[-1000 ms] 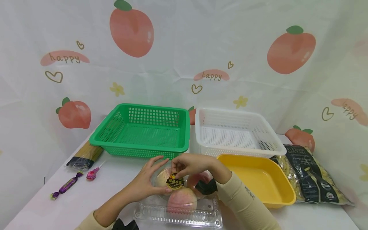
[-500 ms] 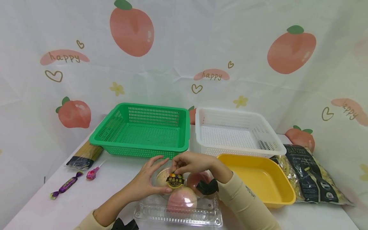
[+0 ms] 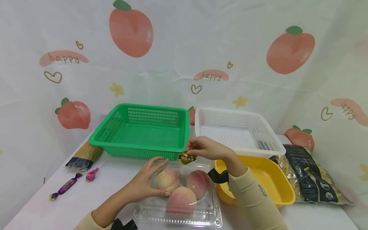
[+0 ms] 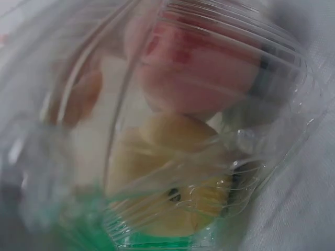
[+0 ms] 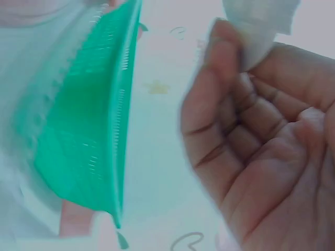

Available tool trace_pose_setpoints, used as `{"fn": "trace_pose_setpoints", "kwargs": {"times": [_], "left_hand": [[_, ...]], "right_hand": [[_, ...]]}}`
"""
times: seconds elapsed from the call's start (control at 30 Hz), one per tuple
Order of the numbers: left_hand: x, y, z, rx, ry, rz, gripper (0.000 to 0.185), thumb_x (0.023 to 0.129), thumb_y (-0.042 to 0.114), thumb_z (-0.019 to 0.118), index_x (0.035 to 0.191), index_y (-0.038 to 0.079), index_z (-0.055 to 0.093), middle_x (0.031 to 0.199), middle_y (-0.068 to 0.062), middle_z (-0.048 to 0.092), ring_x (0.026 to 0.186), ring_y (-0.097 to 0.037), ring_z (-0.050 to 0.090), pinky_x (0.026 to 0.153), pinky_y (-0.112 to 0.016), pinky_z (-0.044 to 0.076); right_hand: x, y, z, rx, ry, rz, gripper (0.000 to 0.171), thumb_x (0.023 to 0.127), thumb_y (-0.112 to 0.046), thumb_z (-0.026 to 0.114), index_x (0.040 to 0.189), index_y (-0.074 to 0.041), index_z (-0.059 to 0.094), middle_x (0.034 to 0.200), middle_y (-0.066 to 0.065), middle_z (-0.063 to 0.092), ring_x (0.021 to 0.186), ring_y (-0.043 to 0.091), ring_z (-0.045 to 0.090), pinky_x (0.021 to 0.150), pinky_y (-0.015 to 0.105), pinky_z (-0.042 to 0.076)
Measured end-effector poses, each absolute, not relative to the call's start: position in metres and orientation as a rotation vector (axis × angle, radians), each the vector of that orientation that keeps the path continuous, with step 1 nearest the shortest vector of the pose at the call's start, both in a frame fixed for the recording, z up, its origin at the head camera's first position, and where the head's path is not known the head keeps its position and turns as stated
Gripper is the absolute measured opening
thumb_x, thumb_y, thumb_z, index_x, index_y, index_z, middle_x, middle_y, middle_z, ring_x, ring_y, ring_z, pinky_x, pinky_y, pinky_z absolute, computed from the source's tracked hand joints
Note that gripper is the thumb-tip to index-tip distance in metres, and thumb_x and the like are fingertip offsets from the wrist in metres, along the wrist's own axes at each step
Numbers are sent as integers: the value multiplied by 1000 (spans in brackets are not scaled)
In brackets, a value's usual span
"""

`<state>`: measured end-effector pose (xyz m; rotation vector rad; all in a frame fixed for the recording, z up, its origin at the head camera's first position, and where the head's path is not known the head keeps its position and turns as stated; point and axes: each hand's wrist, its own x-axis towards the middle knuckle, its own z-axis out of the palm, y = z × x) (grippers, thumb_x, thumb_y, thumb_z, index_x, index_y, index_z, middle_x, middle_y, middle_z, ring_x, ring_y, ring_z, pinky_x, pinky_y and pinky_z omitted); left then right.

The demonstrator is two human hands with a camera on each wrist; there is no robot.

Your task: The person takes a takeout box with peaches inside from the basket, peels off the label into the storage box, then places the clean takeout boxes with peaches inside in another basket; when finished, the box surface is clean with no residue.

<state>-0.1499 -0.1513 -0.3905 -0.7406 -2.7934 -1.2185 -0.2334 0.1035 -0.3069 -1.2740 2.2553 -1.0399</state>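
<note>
In the head view, my left hand (image 3: 142, 183) rests with spread fingers over the left side of a clear plastic fruit box (image 3: 214, 204), its thumb on the lid. Several peaches lie inside the box; three show: a pale one (image 3: 167, 179), a pinker one (image 3: 198, 183) and one in front (image 3: 182, 199). The left wrist view sees a peach (image 4: 199, 68) blurred through the clear plastic. My right hand (image 3: 207, 147) pinches a black and gold fruit sticker (image 3: 185, 158) between thumb and forefinger, raised beyond the box. The sticker's pale back (image 5: 259, 26) shows in the right wrist view.
A green basket (image 3: 141, 151) and a white basket (image 3: 244, 151) stand behind. The yellow tray (image 3: 267, 182) is at right, beside a pasta bag (image 3: 313, 179). On the left lie a spaghetti pack (image 3: 86, 155), a lollipop (image 3: 92, 174) and a purple-wrapped candy (image 3: 65, 187).
My right hand has lifted the sticker off the box lid and moved it up and to the right, uncovering the peaches. The left hand stays in place on the box.
</note>
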Motion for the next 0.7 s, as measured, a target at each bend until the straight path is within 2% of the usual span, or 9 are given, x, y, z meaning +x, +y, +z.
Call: {"fn": "trace_pose_setpoints", "kwargs": {"times": [0.13, 0.27, 0.4, 0.6, 0.7], "left_hand": [[-149, -153, -391, -726, -2780, -1183, 96, 65, 51, 79, 144, 18, 37, 147, -10, 29, 134, -41, 28, 94, -67, 35], [-149, -152, -392, -719, -2779, -1198, 95, 66, 51, 78, 144, 18, 37, 148, -9, 28, 135, -42, 27, 94, -68, 34], [-149, -151, -393, -706, -2800, -1213, 95, 66, 53, 77, 145, 20, 35, 149, -7, 26, 135, -42, 26, 93, -69, 34], [-150, -151, -393, -714, -2806, -1198, 95, 67, 53, 77, 145, 21, 34, 149, -7, 26, 136, -42, 25, 93, -70, 34], [-150, -151, -393, -720, -2804, -1195, 95, 67, 53, 77, 145, 21, 35, 149, -7, 26, 136, -42, 25, 92, -70, 34]], "right_hand": [[-236, 121, -300, -1224, 2242, -993, 10, 95, -11, 53, 92, -2, 57, 76, 2, 56, 65, 11, 48, 62, 26, 45], [-238, 138, -302, -1149, 2282, -980, 10, 95, -11, 53, 92, -2, 58, 77, 2, 58, 67, 19, 51, 64, 30, 47], [-240, 154, -306, -1085, 2314, -973, 10, 94, -10, 53, 92, -2, 57, 79, 2, 59, 70, 25, 53, 66, 28, 49], [-241, 176, -307, -999, 2351, -987, 10, 94, -10, 54, 93, 0, 57, 81, 4, 61, 72, 14, 54, 67, 22, 49], [-242, 187, -309, -954, 2360, -986, 11, 94, -10, 54, 93, 0, 57, 82, 5, 62, 71, 12, 55, 68, 25, 51]]}}
